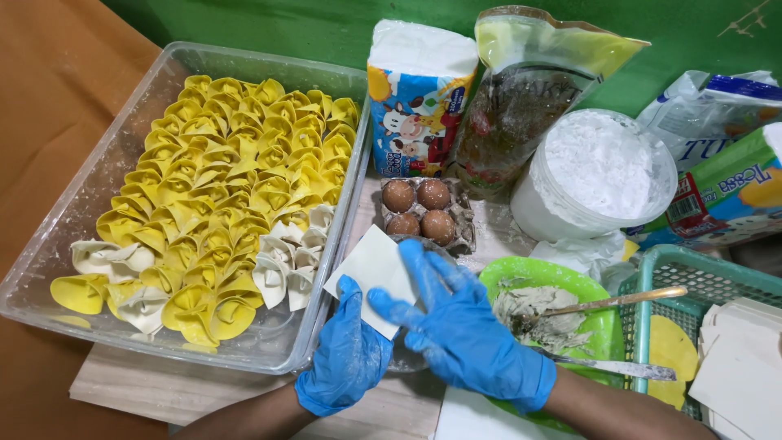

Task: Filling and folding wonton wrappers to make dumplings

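dumplings [220, 204] nearly fill the tray [49, 269] beside the left hand [346, 354]. both hands pinch one flat, unfilled wrapper [373, 273], the right hand [456, 326] near the filling bowl [599, 305].

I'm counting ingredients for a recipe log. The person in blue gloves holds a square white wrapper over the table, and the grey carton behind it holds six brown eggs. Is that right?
Not quite: the head view shows four brown eggs in the grey carton, not six. The rest stands: the left hand and right hand, both in blue gloves, hold a square white wrapper over the table.
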